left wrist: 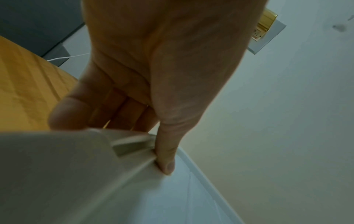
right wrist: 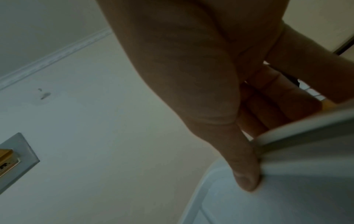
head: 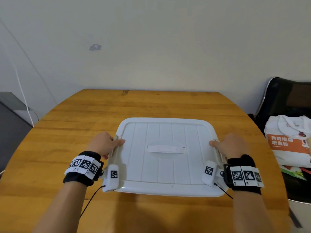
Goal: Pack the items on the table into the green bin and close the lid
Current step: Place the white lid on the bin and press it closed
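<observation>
A white ribbed lid [head: 166, 155] with a recessed centre handle [head: 165, 148] lies flat over the bin in the middle of the table; the bin body is hidden beneath it. My left hand [head: 111, 143] grips the lid's left edge at a side latch [left wrist: 132, 145], thumb [left wrist: 166, 151] on top and fingers curled underneath. My right hand [head: 227, 145] grips the right edge the same way, with its thumb [right wrist: 245, 174] pressed on the lid [right wrist: 287, 197] and the fingers under the rim. No loose items show on the table.
The round wooden table [head: 84, 132] stands against a pale wall. At the right, a black chair [head: 286, 98] carries a white and orange bag [head: 289, 143]. A grey cabinet [head: 10, 115] with a white cable stands at the far left.
</observation>
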Action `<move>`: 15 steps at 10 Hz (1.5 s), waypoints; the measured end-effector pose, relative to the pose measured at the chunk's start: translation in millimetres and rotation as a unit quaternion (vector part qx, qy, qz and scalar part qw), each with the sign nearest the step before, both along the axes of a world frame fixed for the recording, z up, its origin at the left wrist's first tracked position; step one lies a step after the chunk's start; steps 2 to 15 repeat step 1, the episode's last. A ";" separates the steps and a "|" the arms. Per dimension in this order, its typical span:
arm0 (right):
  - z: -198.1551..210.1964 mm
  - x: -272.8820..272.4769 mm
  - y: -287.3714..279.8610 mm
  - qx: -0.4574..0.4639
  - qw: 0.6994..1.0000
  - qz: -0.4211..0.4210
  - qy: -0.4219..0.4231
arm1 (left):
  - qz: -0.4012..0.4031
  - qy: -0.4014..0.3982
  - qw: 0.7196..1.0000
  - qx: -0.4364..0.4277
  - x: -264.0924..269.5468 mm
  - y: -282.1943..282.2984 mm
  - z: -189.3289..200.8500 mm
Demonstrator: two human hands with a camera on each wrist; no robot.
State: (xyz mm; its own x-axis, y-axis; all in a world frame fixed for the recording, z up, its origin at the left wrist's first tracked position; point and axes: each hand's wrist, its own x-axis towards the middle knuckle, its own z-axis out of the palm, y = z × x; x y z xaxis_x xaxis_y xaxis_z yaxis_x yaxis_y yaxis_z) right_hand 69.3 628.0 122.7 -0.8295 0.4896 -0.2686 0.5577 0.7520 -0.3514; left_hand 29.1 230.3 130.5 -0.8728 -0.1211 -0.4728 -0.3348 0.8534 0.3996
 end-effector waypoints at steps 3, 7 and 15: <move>7.0 9.0 0.3 -0.033 0.999 -0.003 0.030 | 0.006 -0.016 0.999 0.038 5.5 -8.9 -2.9; 7.0 9.0 0.3 -0.033 0.999 -0.003 0.030 | 0.006 -0.016 0.999 0.038 5.5 -8.9 -2.9; 7.0 9.0 0.3 -0.033 0.999 -0.003 0.030 | 0.006 -0.016 0.999 0.038 5.5 -8.9 -2.9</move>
